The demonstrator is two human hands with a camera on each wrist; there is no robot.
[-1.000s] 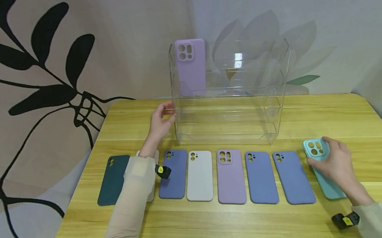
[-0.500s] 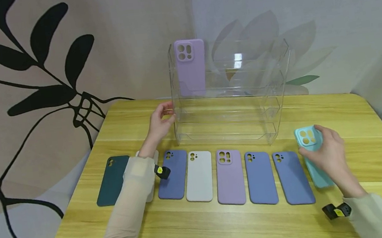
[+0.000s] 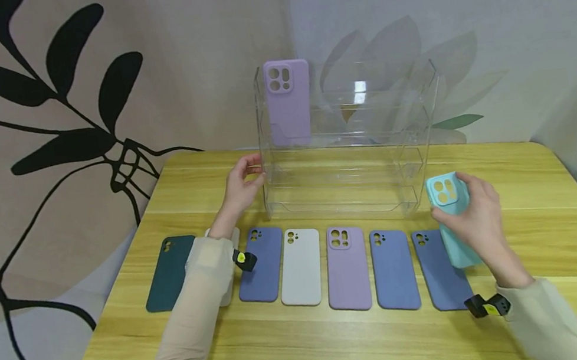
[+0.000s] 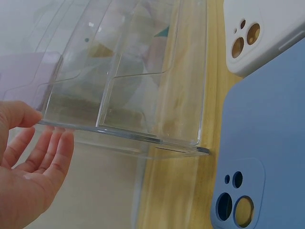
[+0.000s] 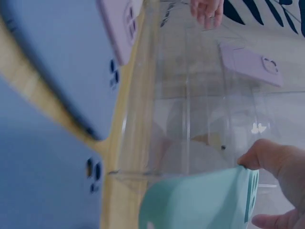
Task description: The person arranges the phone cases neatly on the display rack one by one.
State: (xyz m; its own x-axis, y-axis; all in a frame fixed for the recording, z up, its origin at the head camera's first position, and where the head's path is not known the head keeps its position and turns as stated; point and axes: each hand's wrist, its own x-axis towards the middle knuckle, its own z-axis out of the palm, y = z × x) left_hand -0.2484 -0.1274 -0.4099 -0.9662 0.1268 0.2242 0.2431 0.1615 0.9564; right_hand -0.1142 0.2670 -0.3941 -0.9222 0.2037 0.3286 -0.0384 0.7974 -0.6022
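Note:
Held above the tabletop, a mint-green phone case (image 3: 459,243) is pinched between the thumb and fingers of my right hand (image 3: 476,215); its camera cut-outs face up. It partly covers the rightmost blue phone case (image 3: 441,281) from the head camera. My left hand (image 3: 243,186) holds the left side edge of a clear stepped display rack (image 4: 128,107), thumb at the edge and fingertips against the outer side. On the rack's upper tier, at the left, a lilac phone case (image 3: 291,108) leans upright.
Several phone cases lie in a row before the rack: a dark green case (image 3: 171,273), a blue case (image 3: 261,272), a white case (image 3: 300,268), a lilac case (image 3: 348,280) and another blue case (image 3: 395,269). The left sleeve partly hides a pale case (image 3: 228,294).
My right hand has lifted the mint-green case off the table and carried it left and toward the rack. My left hand has stayed at the rack's side.

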